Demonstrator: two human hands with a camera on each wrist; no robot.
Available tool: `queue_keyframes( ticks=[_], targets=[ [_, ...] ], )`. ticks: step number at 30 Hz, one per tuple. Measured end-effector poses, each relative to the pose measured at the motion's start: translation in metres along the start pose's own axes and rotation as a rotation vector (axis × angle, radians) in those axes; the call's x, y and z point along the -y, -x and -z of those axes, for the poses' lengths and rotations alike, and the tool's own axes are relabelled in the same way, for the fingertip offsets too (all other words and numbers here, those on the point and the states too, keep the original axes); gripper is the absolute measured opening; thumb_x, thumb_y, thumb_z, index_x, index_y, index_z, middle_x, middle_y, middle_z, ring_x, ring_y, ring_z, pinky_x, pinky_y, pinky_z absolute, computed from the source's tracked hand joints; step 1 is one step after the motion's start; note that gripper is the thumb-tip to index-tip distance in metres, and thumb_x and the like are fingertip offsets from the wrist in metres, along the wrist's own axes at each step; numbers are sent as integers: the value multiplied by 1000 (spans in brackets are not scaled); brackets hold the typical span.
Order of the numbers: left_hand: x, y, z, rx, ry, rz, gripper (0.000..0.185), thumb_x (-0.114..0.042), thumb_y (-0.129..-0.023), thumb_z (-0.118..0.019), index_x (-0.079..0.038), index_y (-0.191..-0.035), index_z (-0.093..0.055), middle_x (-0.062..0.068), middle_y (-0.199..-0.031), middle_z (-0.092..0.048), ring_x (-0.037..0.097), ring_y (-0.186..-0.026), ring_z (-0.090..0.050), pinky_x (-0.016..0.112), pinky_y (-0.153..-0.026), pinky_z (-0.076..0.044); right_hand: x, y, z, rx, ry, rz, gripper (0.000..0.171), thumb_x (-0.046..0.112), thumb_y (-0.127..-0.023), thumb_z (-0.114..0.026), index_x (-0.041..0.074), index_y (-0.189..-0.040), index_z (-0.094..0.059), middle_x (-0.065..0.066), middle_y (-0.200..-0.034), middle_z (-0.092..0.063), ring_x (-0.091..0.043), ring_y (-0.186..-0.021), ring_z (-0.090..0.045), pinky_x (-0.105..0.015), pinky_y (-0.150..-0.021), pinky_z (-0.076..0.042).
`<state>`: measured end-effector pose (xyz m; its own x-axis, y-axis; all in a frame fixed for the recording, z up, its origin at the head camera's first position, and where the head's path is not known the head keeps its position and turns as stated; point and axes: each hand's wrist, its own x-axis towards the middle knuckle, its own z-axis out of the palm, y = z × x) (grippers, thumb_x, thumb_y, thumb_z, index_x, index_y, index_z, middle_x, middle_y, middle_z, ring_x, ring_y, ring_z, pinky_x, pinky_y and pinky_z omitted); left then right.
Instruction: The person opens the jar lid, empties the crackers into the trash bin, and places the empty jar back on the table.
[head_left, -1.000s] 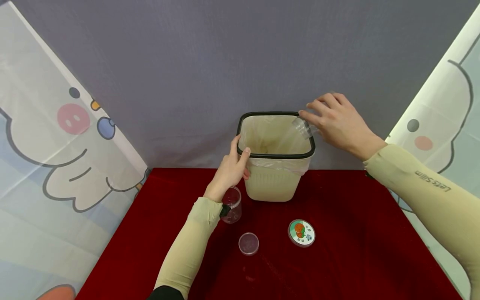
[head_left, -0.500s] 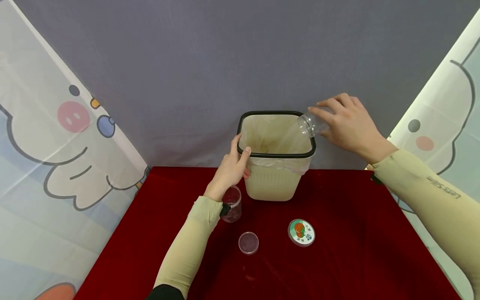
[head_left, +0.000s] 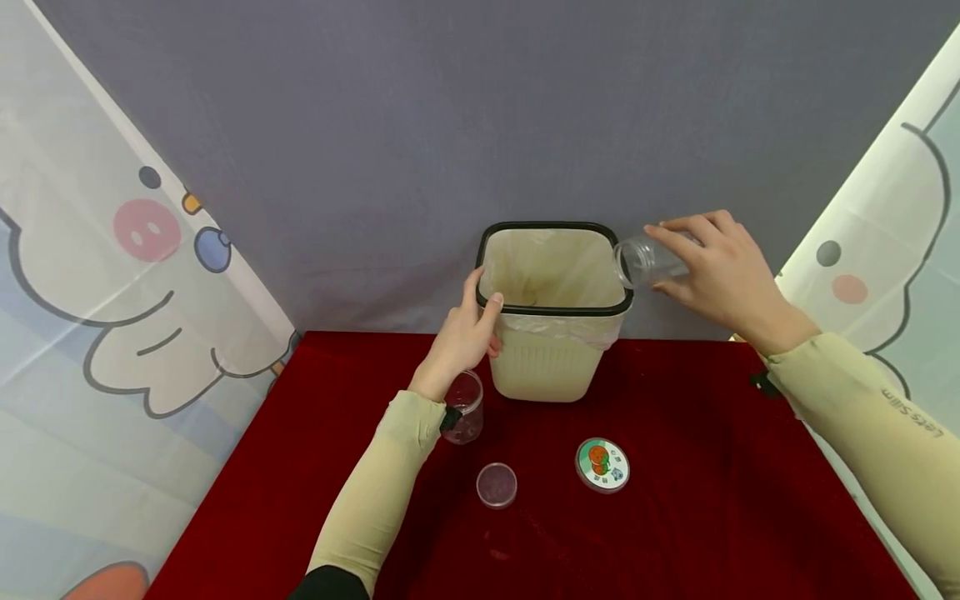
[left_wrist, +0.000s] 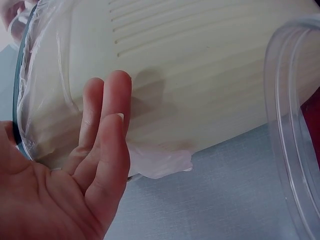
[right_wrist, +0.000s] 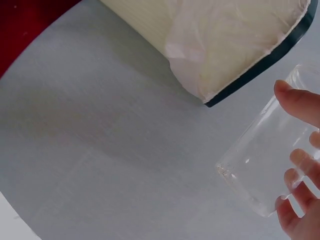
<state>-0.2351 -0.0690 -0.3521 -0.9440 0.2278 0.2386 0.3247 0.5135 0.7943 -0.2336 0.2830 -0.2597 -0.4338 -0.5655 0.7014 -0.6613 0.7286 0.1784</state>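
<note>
- Holding a clear jar (head_left: 647, 258) on its side in the air, the right hand (head_left: 723, 271) has fingers and thumb curled round it, its open mouth turned toward the bin (head_left: 553, 312) and just beside the bin's right rim
- From the right wrist view, the fingertips (right_wrist: 295, 102) of that grip lie across the clear jar (right_wrist: 265, 160), with the bin's black rim (right_wrist: 260, 70) close by
- Resting against the bin's left wall near the rim, the left hand (head_left: 459, 342) has its thumb on the black rim and fingers fairly straight, a relaxed grip that clasps nothing
- Standing on the red tabletop (head_left: 675, 500), a second clear jar (head_left: 465, 406) sits just by the left wrist
- Lying nearer the camera are a clear lid (head_left: 497, 485) and a printed lid (head_left: 602, 465), apart from each other
</note>
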Motion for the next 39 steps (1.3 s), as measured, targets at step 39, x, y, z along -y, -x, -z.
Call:
queue_keyframes(
  ticks=[39],
  targets=[
    [-1, 1, 0, -3, 11, 6, 71, -61, -103, -30, -27, -160, -4, 5, -63, -65, 20, -50, -64, 38, -57, -52, 62, 134, -51, -102, -310, -515, 85, 28, -64, -96, 4, -136, -60, -19, -124, -60, -38, -113, -50, -47, -91, -38]
  ],
)
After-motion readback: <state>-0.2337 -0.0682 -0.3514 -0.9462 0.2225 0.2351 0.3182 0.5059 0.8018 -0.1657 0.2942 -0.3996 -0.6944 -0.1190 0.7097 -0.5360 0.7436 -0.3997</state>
